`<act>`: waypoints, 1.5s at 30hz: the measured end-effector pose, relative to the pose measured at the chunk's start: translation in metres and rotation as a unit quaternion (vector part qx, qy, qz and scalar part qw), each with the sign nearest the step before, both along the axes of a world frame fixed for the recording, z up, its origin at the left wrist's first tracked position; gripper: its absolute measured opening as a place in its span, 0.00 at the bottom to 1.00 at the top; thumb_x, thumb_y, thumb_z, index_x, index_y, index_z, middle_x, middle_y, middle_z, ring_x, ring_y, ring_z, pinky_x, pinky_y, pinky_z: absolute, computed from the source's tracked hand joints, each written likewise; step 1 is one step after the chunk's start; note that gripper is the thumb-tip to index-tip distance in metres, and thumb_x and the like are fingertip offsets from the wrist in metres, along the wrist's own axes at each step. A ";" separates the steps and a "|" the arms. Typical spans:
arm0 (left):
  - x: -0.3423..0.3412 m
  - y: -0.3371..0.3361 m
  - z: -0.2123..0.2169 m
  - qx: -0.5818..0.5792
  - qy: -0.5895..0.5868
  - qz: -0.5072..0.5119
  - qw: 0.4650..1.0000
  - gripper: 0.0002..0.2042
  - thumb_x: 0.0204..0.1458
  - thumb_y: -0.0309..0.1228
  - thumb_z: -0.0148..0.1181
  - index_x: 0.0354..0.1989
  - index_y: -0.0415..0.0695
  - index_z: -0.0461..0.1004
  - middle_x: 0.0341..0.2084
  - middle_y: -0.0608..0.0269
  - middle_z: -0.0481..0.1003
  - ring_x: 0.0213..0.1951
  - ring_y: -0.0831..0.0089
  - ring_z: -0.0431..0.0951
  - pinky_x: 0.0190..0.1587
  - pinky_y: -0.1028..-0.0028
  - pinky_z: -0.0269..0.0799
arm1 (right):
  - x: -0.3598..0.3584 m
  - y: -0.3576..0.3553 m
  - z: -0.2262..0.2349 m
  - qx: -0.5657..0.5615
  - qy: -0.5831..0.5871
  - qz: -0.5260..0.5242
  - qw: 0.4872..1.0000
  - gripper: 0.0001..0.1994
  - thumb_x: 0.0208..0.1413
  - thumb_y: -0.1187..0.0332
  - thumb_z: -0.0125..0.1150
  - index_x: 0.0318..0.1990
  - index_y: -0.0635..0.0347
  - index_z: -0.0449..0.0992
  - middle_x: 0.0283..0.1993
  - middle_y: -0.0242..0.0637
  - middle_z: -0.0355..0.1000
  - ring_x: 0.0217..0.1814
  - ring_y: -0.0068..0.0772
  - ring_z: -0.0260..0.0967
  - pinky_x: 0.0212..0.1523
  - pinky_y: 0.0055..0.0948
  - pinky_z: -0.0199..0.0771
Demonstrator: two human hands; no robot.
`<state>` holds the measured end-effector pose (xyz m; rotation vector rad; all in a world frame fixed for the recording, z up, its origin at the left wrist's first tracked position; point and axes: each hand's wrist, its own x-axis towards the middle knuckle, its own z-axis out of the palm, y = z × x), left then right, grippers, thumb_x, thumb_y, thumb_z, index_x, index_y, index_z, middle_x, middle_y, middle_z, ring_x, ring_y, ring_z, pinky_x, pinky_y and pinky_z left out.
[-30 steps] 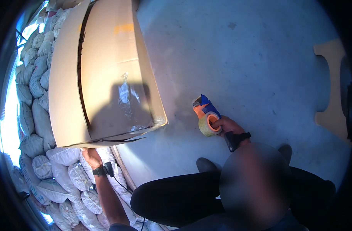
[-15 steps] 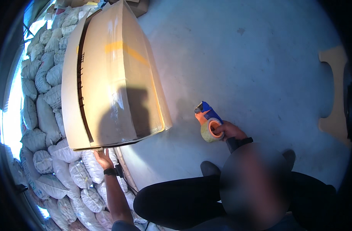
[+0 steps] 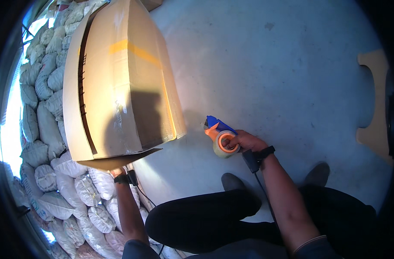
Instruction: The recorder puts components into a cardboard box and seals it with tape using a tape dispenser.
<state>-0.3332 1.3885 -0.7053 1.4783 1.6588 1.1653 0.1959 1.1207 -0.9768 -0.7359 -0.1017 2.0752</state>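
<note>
A large cardboard box (image 3: 106, 82) fills the upper left, with yellow and clear tape on its sides and a long dark gap along its left edge. At its near end a cardboard flap (image 3: 115, 162) sticks out toward me. My left hand (image 3: 116, 172) is at the underside of this flap, which hides its fingers. To the right of the box, my right hand (image 3: 248, 141) holds a blue and orange tape dispenser (image 3: 220, 129) with a roll of clear tape on it. The fingers reach into the roll's orange core, and the dispenser is apart from the box.
Stacked white sacks (image 3: 48, 125) line the left side, behind and below the box. Grey floor (image 3: 270, 77) spreads to the right. A cut cardboard piece (image 3: 376, 99) lies at the far right. My shoes (image 3: 317, 173) and dark-clothed legs are at the bottom. Cables run from both wrists.
The near flap has swung outward over my left hand's fingers. My right hand has moved slightly left with the tape dispenser. In the picture, the box sits a little farther left and up.
</note>
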 end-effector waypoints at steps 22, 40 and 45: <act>0.184 -0.199 -0.156 -0.503 -0.127 -0.037 0.854 0.15 0.67 0.36 0.59 0.55 0.38 0.74 0.44 0.59 0.79 0.47 0.68 0.80 0.50 0.65 0.80 | 0.016 -0.016 -0.010 -0.053 -0.024 0.049 0.997 0.16 0.46 0.72 0.61 0.45 0.61 0.79 0.41 0.31 0.77 0.41 0.25 0.75 0.44 0.28 0.76; 0.314 -0.159 -0.206 -0.265 0.047 -0.200 0.942 0.08 0.63 0.30 0.66 0.41 0.36 0.80 0.38 0.56 0.83 0.41 0.70 0.83 0.44 0.70 0.81 | 0.017 0.009 -0.007 -0.033 0.018 0.106 0.994 0.14 0.52 0.69 0.62 0.47 0.61 0.79 0.40 0.27 0.76 0.39 0.21 0.74 0.40 0.25 0.75; 0.337 -0.108 -0.212 -0.046 0.257 -0.294 0.919 0.08 0.65 0.30 0.61 0.43 0.37 0.76 0.43 0.46 0.81 0.44 0.58 0.82 0.52 0.63 0.75 | 0.032 0.055 0.034 -0.001 -0.025 -0.043 0.999 0.22 0.51 0.72 0.59 0.56 0.63 0.76 0.43 0.29 0.76 0.42 0.21 0.75 0.43 0.25 0.76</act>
